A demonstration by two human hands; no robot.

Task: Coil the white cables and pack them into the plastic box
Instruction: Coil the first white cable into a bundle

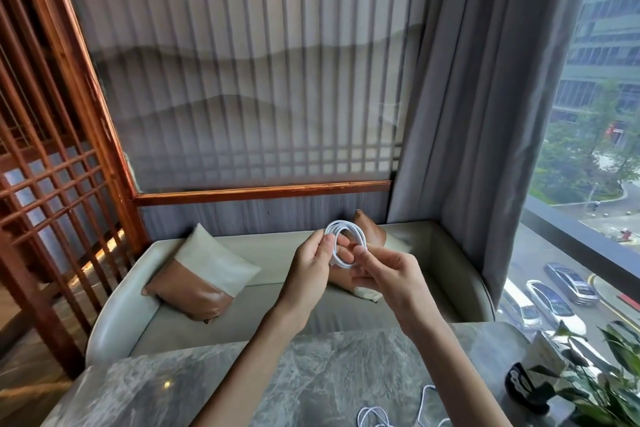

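A white cable (346, 243) wound into a small round coil is held up in the air above the far edge of the marble table (214, 381). My left hand (311, 267) pinches the coil's left side. My right hand (388, 274) grips its lower right side, fingers reaching through the loop. More loose white cable (377, 414) lies on the table at the bottom edge of the view, partly cut off. The plastic box is not in view.
A pale sofa (263, 253) with two-tone cushions (204, 277) stands beyond the table. A potted plant (602, 381) and a dark round object (523, 388) sit at the table's right. A wooden lattice screen (52, 184) is on the left; curtain and window are on the right.
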